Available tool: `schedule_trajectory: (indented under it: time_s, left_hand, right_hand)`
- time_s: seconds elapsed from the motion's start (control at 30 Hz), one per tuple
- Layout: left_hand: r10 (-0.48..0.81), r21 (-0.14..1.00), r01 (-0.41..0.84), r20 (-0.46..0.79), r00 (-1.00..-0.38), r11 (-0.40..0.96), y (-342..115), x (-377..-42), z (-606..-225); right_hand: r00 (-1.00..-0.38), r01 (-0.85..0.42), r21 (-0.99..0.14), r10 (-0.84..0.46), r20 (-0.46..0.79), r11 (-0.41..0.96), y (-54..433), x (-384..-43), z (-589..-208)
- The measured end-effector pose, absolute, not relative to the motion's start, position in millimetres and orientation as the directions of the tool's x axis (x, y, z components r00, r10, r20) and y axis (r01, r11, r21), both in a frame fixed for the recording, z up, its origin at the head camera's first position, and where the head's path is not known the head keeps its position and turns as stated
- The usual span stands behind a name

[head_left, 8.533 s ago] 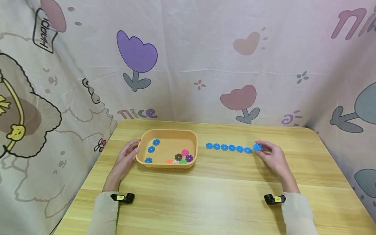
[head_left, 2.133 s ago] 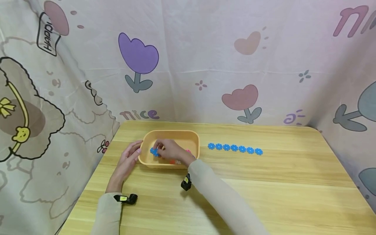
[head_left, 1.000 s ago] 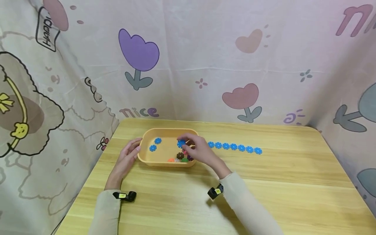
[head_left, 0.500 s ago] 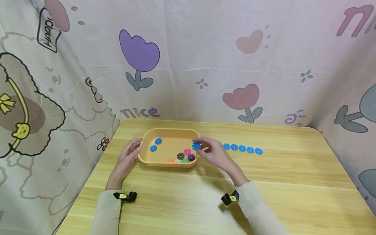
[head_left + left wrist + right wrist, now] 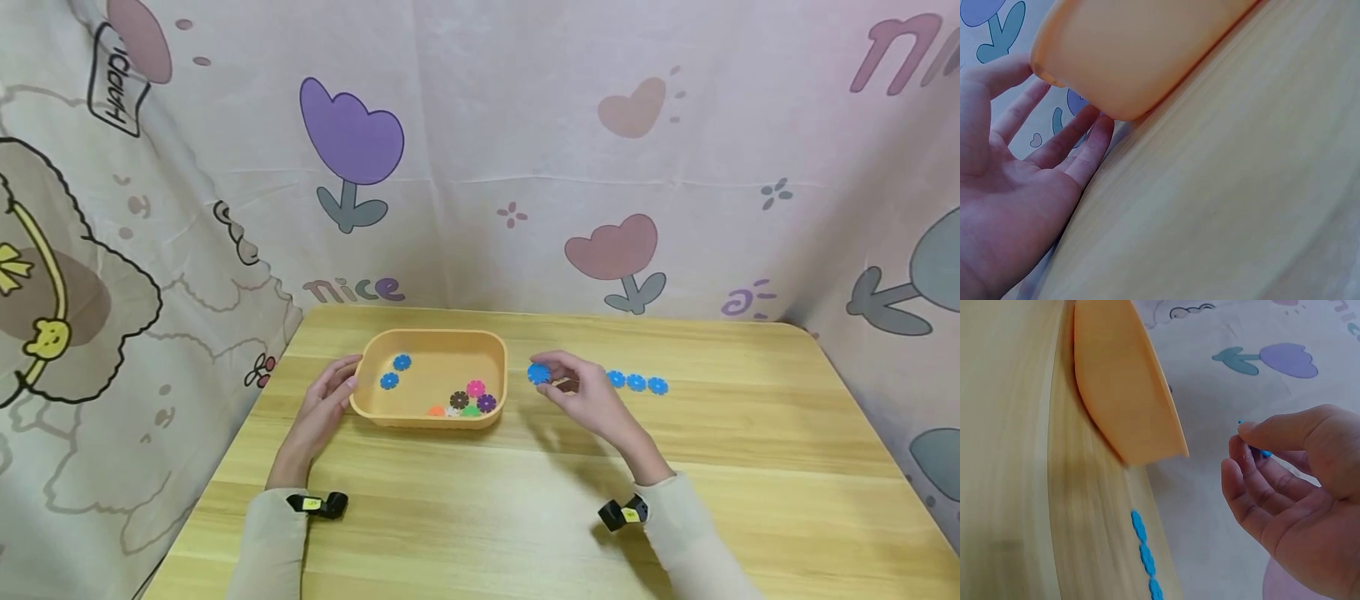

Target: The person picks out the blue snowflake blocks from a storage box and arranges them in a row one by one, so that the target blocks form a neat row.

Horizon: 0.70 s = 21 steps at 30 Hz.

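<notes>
My right hand [image 5: 592, 402] pinches a blue snowflake building disc [image 5: 538, 373] between thumb and fingertips, raised over the table just right of the yellow-orange tray [image 5: 427, 422]. In the right wrist view only slivers of this disc [image 5: 1265, 454] show among the fingers. A row of blue discs [image 5: 636, 382] lies on the table; the hand hides its left part in the head view. My left hand [image 5: 322, 408] touches the tray's left end. In the left wrist view, its thumb and rather straight fingers [image 5: 1094, 147] rest against the outer wall.
Inside the tray, two blue discs [image 5: 389, 381] lie at the left. Pink [image 5: 476, 389], brown [image 5: 459, 400], purple [image 5: 486, 403], green, white and orange discs gather at the front right, partly behind the near rim. A patterned cloth [image 5: 465, 250] hangs behind the wooden table [image 5: 465, 517].
My right hand has taken a third blue disc from the tray's left side and carried it rightward past the rim. Before that, it set a disc at the row's right end. The left hand stays put.
</notes>
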<state>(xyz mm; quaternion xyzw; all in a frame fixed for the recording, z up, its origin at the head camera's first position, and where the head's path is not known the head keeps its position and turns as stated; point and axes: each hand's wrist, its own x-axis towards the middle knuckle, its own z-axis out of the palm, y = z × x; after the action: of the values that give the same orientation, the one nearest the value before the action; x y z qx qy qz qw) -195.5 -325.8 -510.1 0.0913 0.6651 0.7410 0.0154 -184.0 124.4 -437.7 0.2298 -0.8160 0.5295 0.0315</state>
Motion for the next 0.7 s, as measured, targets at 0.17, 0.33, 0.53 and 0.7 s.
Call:
schedule_trajectory:
  time_s: [0.17,0.33,0.53,0.7]
  left_hand:
    - [0.154,0.989,0.098,0.114,-0.982,-0.113,-325.9,-197.3,-511.8]
    - [0.142,0.989,0.096,0.112,-0.984,-0.114,-326.3,-197.2,-513.2]
    - [0.170,0.987,0.100,0.121,-0.978,-0.126,-326.7,-195.6,-513.8]
    - [0.155,0.986,0.096,0.117,-0.981,-0.136,-326.8,-195.2,-512.4]
  right_hand:
    - [-0.905,-0.393,-0.845,-0.314,0.286,0.364,142.8,-181.8,-438.9]
    - [-0.909,-0.391,-0.836,-0.302,0.286,0.385,159.7,-179.3,-438.1]
    - [-0.918,-0.385,-0.821,-0.267,0.294,0.422,184.5,-176.3,-440.5]
    - [-0.928,-0.369,-0.814,-0.226,0.296,0.449,204.1,-175.4,-444.4]
